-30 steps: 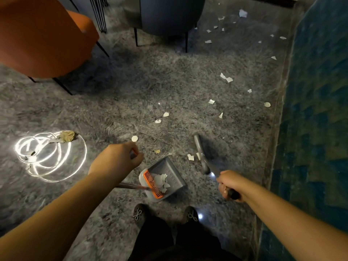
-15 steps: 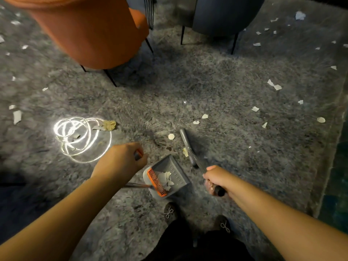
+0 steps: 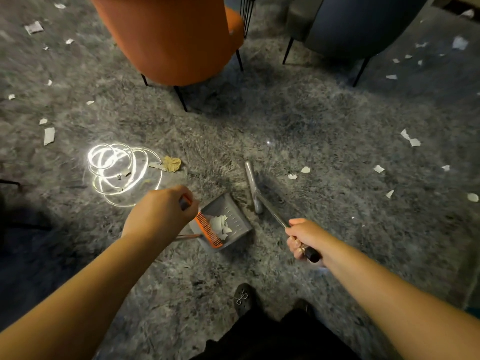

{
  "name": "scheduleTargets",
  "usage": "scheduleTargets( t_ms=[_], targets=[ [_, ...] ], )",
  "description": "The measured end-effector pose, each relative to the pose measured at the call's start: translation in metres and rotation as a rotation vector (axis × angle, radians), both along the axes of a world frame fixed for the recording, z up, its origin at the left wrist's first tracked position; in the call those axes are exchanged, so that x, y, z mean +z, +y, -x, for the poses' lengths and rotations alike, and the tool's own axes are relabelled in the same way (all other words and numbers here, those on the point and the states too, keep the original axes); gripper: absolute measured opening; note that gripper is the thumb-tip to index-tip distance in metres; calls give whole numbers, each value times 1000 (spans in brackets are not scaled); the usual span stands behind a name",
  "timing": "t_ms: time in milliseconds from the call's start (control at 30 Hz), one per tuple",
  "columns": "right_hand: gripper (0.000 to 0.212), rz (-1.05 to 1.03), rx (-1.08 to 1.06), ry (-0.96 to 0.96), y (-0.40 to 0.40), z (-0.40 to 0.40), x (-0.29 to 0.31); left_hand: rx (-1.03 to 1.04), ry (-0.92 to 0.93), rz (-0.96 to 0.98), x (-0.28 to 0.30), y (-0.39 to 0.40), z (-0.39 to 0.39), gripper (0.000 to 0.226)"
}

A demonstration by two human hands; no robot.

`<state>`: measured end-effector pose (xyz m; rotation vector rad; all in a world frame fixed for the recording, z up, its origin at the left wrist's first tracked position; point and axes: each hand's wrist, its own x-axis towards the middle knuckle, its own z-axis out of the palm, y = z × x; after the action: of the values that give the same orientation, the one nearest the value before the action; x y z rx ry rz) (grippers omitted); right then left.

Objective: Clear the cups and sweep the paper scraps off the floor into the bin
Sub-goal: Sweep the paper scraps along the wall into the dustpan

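My left hand (image 3: 161,211) grips the top of the long dustpan handle. The grey dustpan (image 3: 233,216) rests on the shaggy grey carpet just right of that hand, with an orange comb edge and a heap of white paper scraps (image 3: 220,224) inside. My right hand (image 3: 302,239) grips the black end of the broom handle. The grey broom head (image 3: 252,183) lies on the carpet right beside the pan's mouth. Loose paper scraps (image 3: 298,173) lie a little right of the broom head, and more (image 3: 410,139) are scattered further right. A crumpled brown scrap (image 3: 171,163) sits left of the broom.
An orange chair (image 3: 171,40) stands at the back centre, a dark blue chair (image 3: 363,24) at the back right, both on thin black legs. A glowing coiled light strip (image 3: 117,170) lies on the carpet at left. Several scraps (image 3: 48,135) dot the far left. My shoes (image 3: 244,298) are below.
The view has swung left, bringing the orange chair and light strip toward the centre. Dustpan and broom have shifted left across the carpet, and the scraps near the pan's mouth are gone from the floor.
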<state>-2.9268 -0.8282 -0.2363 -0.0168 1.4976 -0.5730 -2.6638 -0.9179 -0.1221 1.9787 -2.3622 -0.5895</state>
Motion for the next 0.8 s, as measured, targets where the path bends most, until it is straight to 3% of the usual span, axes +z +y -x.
scheduleTargets(
  t_ms=[367,667,800],
  targets=[
    [37,-19,-88,134,-26,104,8,92,51,4,-2,-29,57,14],
    [18,-89,15,186,-100,224,1,182,50,-5,-7,-67,138,12],
    [21,-149,134,221,-137,255,-5,264,58,-25,-7,-77,155,10]
  ],
)
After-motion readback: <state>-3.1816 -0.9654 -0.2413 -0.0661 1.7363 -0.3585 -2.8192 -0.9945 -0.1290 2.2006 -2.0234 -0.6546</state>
